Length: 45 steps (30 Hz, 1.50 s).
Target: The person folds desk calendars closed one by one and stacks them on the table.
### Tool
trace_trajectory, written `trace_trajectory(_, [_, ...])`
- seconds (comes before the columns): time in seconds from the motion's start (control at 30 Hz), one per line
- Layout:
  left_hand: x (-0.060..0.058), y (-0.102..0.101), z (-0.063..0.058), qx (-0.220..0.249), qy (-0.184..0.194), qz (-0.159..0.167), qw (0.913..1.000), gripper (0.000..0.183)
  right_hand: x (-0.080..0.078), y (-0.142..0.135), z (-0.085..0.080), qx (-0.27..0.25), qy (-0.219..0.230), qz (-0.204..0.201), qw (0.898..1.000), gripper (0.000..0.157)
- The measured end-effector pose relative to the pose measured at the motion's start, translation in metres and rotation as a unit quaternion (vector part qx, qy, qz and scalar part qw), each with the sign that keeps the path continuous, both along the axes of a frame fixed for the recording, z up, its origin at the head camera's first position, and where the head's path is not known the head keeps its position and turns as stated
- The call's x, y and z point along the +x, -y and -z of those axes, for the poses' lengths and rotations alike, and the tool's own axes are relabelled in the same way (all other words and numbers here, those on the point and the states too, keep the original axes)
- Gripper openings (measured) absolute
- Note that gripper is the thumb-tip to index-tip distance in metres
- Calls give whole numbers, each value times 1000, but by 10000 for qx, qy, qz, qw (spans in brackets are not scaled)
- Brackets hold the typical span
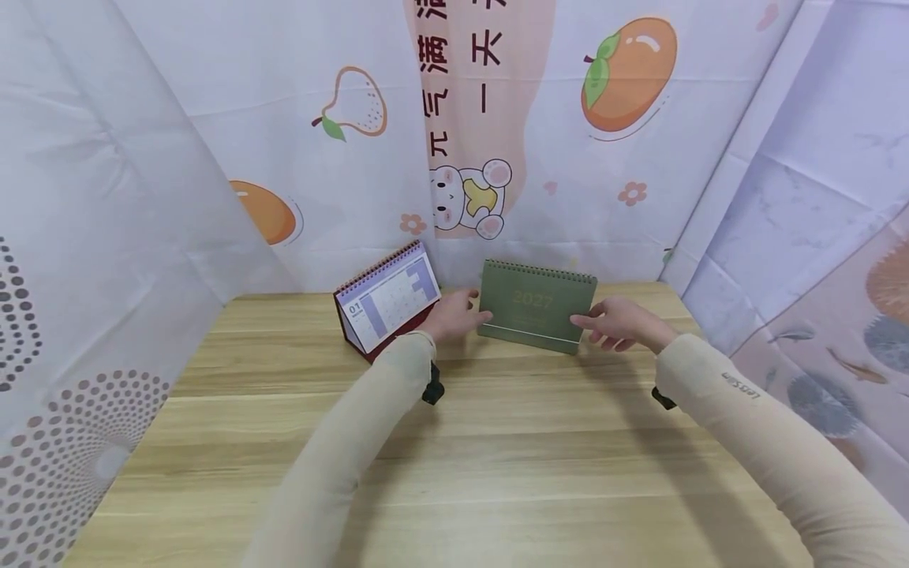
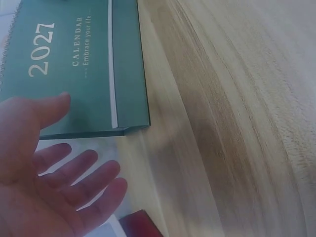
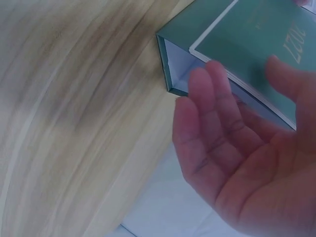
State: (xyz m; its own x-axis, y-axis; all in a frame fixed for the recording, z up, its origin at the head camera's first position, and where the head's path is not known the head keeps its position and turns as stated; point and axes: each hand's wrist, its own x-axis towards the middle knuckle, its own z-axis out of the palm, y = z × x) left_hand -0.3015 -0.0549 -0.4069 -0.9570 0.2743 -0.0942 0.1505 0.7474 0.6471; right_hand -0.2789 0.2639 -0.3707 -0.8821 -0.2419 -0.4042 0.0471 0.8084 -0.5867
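Note:
A green 2027 desk calendar point(image 1: 536, 308) with a spiral top stands upright near the back edge of the table. At its left end is my left hand point(image 1: 457, 314), its thumb over the front cover and its other fingers spread loosely beyond the side edge, as the left wrist view shows. My right hand point(image 1: 619, 322) is around the opposite end. There the thumb hovers over the cover, and the loosely bent fingers point(image 3: 197, 113) lie beside the hollow side of the stand. Just left of my left hand stands a second desk calendar point(image 1: 390, 296), purple and white on a dark red base.
The wooden table point(image 1: 483, 457) reaches back to a printed curtain point(image 1: 298, 158) with fruit and a cartoon figure, close behind both calendars. More curtain point(image 1: 817, 260) hangs along the right side. Both forearms stretch across the table, each with a dark wrist device.

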Motion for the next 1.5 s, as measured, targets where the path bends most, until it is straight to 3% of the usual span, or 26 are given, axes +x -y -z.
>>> trace_trajectory(0.2, [-8, -8, 9, -180, -331, -39, 9993, 54, -2, 1, 8, -138, -208, 119, 9996, 72])
trace_trajectory(0.33, [-13, -12, 17, -178, -616, -31, 9979, 44, -3, 0, 14, -168, -525, 118, 9984, 60])
trace_trajectory(0.47, [-14, -15, 23, -275, -812, -246, 9960, 40, -5, 0, 20, -118, -858, 89, 9962, 53])
trace_trajectory(0.7, [-16, -16, 25, -401, -1135, -533, 9913, 40, -12, 1, 26, -141, -905, 250, 9955, 46])
trace_trajectory(0.9, [-18, -15, 26, -444, -1247, -657, 9890, 40, -14, 7, 25, -137, -1215, 57, 9925, 39])
trace_trajectory(1.07, [-18, -17, 29, -406, -1351, -708, 9875, 40, -13, 7, 23, -58, -1216, 24, 9926, 36])
trace_trajectory(1.2, [-17, -25, 31, -786, -1722, -784, 9788, 39, -15, 6, 21, -3, -1140, -100, 9934, 36])
trace_trajectory(1.37, [-15, -34, 35, -1698, -2130, -888, 9581, 48, -14, 6, 24, 65, -953, -341, 9948, 40])
trace_trajectory(1.5, [-15, -35, 39, -1852, -2089, -895, 9561, 50, -12, 7, 28, 55, -868, -382, 9955, 41])
